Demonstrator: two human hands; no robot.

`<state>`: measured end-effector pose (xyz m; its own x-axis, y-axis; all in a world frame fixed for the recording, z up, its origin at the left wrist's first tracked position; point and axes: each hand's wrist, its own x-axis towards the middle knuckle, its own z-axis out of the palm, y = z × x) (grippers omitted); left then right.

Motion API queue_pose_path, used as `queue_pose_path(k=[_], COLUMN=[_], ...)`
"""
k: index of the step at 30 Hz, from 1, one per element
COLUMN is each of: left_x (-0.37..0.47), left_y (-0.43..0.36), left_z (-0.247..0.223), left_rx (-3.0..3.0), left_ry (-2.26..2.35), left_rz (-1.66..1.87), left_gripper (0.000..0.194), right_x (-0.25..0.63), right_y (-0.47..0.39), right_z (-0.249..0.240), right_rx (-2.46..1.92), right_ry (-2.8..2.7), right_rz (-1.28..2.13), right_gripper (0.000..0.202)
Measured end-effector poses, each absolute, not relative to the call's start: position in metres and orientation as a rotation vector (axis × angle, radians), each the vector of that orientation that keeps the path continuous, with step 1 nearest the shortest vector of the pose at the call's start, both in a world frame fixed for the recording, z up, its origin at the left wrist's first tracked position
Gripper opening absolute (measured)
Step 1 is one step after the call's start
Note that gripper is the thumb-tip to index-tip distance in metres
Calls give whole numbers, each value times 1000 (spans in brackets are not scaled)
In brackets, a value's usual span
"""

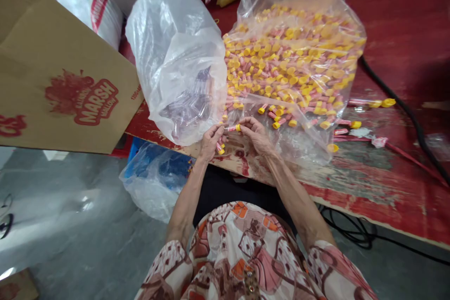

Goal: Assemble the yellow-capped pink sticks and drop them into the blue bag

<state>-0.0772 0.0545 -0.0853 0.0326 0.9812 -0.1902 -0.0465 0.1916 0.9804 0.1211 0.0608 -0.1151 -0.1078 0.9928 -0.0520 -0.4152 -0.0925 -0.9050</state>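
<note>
Both hands meet at the near edge of a worn red table [386, 183]. Between their fingertips they hold a small pink tube with a yellow cap [232, 128], lying sideways. My left hand [210, 139] also keeps a few more capped tubes tucked in its palm. My right hand [256, 135] pinches the yellow-capped end. Just beyond the hands lies a wide clear plastic bag [295, 51] heaped with many pink tubes with yellow caps. To the left of it stands a cloudy plastic bag [176, 56] holding clear empty tubes.
A brown cardboard box [59, 75] printed with red marshmallow lettering stands at the left. A blue-and-clear plastic bag [154, 178] sits on the grey floor under the table edge. Loose tubes and caps [355, 124] lie right of the big bag. A black cable [404, 108] crosses the table's right side.
</note>
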Motion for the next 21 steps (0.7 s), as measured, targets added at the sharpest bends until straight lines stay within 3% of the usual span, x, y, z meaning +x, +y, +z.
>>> queue_pose_path(k=[6,13,17,21], left_x=[-76,-87,-96,-98], left_y=[48,41,45,49], left_z=[-84,-80,-71,-68], left_rx=[1040,1151,1484,1995], left_ry=[1208,1284,1420,1487], left_rz=[1066,1062,967,795], left_gripper=[59,49,39,29], right_x=[126,126,126,133], right_y=[61,60,62,63], right_z=[-116,-120,-125,-128], right_rx=[-820,-853,-1028,-1302], right_ry=[-934,-1066,-1188,-1228], right_rz=[1644,1633,1390,885], right_gripper=[58,55,36,16])
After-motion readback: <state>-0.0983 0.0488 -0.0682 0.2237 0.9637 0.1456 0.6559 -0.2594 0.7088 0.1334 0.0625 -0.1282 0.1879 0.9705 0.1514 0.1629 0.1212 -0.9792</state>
